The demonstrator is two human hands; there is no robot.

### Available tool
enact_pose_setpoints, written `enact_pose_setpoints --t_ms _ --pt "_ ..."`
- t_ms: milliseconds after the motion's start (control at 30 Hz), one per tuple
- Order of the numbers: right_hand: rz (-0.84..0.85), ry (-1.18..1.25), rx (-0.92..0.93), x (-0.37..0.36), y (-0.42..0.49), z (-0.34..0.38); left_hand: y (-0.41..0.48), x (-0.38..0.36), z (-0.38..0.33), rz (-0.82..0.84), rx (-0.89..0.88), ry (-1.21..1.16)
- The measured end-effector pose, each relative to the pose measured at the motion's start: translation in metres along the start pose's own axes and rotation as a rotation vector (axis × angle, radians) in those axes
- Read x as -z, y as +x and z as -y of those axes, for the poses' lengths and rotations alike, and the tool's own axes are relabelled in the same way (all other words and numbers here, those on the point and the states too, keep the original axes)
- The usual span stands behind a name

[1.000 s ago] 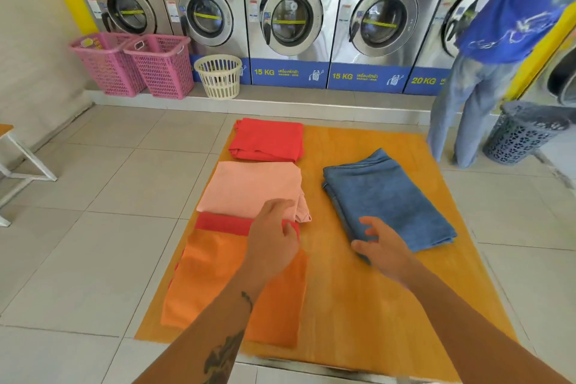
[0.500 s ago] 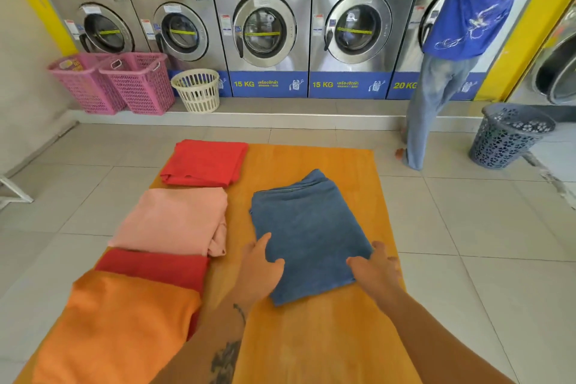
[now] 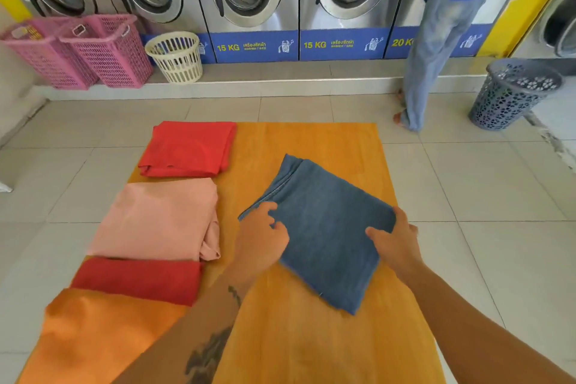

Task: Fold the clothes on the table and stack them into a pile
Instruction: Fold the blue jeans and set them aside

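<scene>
Both hands grip the folded blue garment [image 3: 324, 227]: the left hand [image 3: 260, 241] pinches its left edge, the right hand [image 3: 394, 243] its right edge. Left of the left hand lie 4 folded pieces, the pink one [image 3: 156, 218] nearest.

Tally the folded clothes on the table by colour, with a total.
Red: 2, far red cloth and near red cloth
Pink: 1, pink cloth
Orange: 1, orange cloth
Blue: 1, blue cloth
Total: 5
</scene>
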State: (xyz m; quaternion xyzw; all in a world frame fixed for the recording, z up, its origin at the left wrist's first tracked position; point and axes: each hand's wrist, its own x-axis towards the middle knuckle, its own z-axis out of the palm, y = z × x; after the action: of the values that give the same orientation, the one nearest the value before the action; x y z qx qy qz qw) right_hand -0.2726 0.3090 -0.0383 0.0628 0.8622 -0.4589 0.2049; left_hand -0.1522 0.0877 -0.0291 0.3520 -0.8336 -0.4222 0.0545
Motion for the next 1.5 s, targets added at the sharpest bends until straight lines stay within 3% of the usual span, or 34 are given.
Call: enact_pose_setpoints --t_ms 67,133,233,300,433,633,833,1000,1100,1200,1367,1500 --pt "-0.031 0.014 -0.037 -0.014 -0.002 -0.003 0.039 0.01 -0.001 -0.002 -0.1 0.113" --pt "-0.076 0.02 -0.081 -0.033 -0.006 -0.005 0.072 0.012 0.003 0.114 -0.148 0.211" --pt "-0.128 -0.025 -0.142 -0.058 -0.007 -0.002 0.097 -0.001 0.014 0.358 -0.162 0.168" --pt "-0.125 0.022 -0.15 -0.066 0.005 0.005 0.105 -0.012 0.021 0.406 -0.178 0.133" --pt "-0.091 -0.041 -0.014 -0.064 0.055 0.036 0.132 -0.015 0.023 0.359 -0.173 -0.106" --pt "-0.069 -0.281 0.221 -0.067 0.142 0.121 0.18 -0.012 0.006 0.16 -0.206 -0.201" --pt "-0.157 -0.86 0.214 -0.093 0.142 0.109 0.202 -0.016 0.014 0.24 -0.286 0.123" --pt "-0.192 -0.961 0.257 -0.115 0.1 0.072 0.205 -0.009 0.004 0.294 -0.275 0.282" --pt "-0.135 -0.946 0.297 -0.113 0.076 0.064 0.193 0.008 0.006 0.283 -0.267 0.276" --pt "-0.056 -0.834 0.342 -0.107 0.049 0.064 0.163 0.039 0.01 0.166 -0.297 0.129" --pt "0.179 -0.372 0.438 -0.111 0.015 0.09 0.099 0.107 0.033 -0.023 -0.192 -0.231" --pt "0.38 -0.058 0.272 -0.134 -0.013 0.108 0.055 0.162 0.066 -0.175 -0.049 -0.426"
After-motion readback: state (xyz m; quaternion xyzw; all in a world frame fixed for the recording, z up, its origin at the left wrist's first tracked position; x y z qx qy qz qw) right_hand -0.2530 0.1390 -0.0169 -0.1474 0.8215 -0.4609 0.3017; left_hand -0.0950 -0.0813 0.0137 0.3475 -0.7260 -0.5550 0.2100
